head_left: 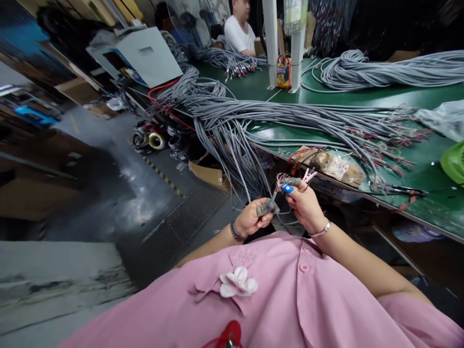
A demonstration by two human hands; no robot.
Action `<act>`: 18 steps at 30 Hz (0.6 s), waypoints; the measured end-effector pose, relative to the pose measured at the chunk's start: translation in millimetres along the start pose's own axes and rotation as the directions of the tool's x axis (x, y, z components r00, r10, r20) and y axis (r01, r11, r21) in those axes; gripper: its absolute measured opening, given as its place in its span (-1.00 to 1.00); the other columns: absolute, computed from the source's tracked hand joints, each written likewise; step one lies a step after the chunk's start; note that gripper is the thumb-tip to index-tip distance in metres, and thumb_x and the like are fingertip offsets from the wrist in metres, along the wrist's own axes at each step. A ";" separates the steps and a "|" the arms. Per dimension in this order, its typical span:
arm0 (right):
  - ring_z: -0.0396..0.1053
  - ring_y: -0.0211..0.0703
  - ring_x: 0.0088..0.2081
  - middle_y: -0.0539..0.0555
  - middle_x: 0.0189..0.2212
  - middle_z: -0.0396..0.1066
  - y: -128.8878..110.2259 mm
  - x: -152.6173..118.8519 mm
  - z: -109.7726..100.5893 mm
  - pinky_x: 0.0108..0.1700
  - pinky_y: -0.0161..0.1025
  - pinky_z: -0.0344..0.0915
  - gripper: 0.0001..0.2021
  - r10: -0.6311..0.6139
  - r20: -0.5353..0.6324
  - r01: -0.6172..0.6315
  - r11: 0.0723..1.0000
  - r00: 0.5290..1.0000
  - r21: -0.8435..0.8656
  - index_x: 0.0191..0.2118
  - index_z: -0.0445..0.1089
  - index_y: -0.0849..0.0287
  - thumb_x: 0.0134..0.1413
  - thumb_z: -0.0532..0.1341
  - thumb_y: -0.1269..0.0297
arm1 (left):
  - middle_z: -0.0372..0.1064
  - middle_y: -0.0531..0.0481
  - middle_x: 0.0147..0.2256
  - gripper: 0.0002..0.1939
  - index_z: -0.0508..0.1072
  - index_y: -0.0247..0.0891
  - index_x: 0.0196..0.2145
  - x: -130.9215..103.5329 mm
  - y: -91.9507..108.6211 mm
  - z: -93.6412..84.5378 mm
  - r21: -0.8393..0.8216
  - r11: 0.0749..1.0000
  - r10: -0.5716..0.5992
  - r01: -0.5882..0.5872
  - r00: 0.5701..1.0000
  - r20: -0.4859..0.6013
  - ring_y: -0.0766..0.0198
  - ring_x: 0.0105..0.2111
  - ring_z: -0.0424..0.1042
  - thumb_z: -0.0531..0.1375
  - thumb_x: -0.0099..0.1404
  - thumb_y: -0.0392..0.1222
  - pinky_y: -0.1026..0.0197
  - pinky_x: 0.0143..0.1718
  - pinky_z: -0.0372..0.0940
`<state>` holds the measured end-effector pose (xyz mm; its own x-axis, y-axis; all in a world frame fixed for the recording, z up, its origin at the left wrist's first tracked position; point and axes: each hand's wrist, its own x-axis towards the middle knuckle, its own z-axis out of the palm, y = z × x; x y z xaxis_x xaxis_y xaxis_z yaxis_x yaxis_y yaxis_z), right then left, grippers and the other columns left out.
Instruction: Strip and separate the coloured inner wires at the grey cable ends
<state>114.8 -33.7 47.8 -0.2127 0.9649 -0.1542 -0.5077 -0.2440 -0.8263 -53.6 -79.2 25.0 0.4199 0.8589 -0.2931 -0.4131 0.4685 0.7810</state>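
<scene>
Cable end: one grey length, in the air between the two hands, off the near edge of the surface; jacket [274,196] toward the near left, coloured wires [282,180] toward the far right.
Long axis: slanted, rising from near left to far right, from one grip across to the other; neither level with the bench edge nor square to it.
Left hand [253,216]: grip narrow, fingers closed about the jacket; the wires lie beyond it, far and slightly right.
Right hand [306,205]: grip narrow, thumb and finger pinched at the coloured wires, thumb tipped with a blue cover [287,188]; the jacket lies near and left of this pinch.
Nearer hand: right for the loose strands, left for the jacket.
Finger wraps: grey, on both hands; the strands appear to fan partly behind the right one, though they are too small here to sort singly.
Surface [362,99]: green, beyond the hands and to the right.
Cable bundle [290,113]: grey, laid along the surface, stripped ends to the right, slack hanging over the near edge at left.
Padded board [337,166]: at the near edge, just beyond the right hand.
Dark-handled tool [408,191]: near edge, farther right, apart from both hands.
</scene>
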 end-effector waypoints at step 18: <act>0.13 -0.37 -0.64 -0.09 -0.63 0.31 34.0 8.8 -17.4 -0.61 -0.39 0.03 -0.71 0.220 0.039 -0.203 0.946 0.975 -0.251 -0.39 0.36 0.17 -0.17 0.40 0.13 | 0.32 0.05 -0.63 -0.46 0.46 -0.39 -0.34 10.3 -7.2 3.9 0.198 0.979 -0.086 0.051 0.981 0.172 0.48 -0.72 0.19 0.35 0.07 0.22 0.38 -0.70 -0.04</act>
<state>110.2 -31.8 8.9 -0.3512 0.8832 -0.3109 -0.2274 -0.4026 -0.8867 -43.1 -74.5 18.5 0.5865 0.7672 -0.2596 -0.2233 0.4612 0.8588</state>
